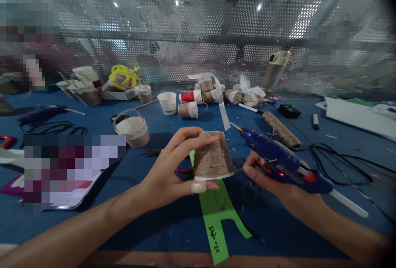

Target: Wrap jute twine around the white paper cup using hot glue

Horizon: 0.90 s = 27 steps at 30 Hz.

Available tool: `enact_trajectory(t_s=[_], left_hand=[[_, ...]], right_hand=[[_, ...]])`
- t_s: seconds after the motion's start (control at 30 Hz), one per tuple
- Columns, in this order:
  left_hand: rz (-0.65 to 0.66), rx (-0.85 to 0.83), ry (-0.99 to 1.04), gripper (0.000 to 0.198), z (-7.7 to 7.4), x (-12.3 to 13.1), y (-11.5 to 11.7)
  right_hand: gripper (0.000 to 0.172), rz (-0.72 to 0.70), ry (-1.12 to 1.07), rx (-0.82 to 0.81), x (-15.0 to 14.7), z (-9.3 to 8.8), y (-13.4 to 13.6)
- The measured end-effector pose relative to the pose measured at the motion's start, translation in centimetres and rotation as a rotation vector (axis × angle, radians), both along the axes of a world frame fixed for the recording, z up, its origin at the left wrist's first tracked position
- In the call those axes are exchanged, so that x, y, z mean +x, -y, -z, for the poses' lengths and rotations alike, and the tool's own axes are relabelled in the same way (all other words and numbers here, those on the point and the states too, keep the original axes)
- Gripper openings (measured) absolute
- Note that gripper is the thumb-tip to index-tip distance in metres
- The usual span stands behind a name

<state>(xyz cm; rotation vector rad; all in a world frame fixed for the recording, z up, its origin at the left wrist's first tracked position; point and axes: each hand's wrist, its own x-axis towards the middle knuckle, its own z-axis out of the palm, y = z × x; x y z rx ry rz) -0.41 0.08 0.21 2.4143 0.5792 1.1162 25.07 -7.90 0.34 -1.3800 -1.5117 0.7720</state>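
My left hand [179, 164] grips an upside-down paper cup [213, 156] wrapped in brown twine, fingers over its far side and thumb under the white rim. A pale bandage or tape circles the thumb. My right hand [272, 177] holds a blue glue gun [275, 154], its metal nozzle pointing up and left, with a red light lit and a white glue stick out the back. A strand of twine [238, 170] runs from the cup's rim to my right fingertips. Under the cup lies a green paper cutout [216, 214] with handwriting. Red-handled scissors [184, 170] are partly hidden behind my left hand.
Small twine-wrapped baskets [133, 131], a white paper cup [167, 103] and white ribbon [221, 98] stand or lie farther back. At right are a twine roll [281, 129], a black box [289, 111] and a black cable [328, 160]. Another glue gun [43, 113] lies left.
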Motion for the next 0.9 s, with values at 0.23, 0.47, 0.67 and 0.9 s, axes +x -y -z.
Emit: enact_trajectory(t_s=[0.23,0.47,0.67,0.9], left_hand=[[-0.019,-0.109,0.048,0.07,-0.1,0.4,0.9],[-0.002,-0.05,0.052,0.063,-0.1,0.4,0.8],[0.012,-0.043,0.071,0.06,0.1,0.5,1.1],[0.095,-0.075,0.089,0.045,-0.3,0.8,1.1]], right_hand=[[0.014,-0.014,-0.065,-0.012,-0.3,-0.2,-0.2],[0.015,-0.026,-0.129,-0.033,-0.2,0.5,-0.1],[0.017,-0.057,-0.105,-0.045,0.1,1.0,-0.3],[0.022,-0.054,-0.078,-0.057,0.0,0.9,-0.3]])
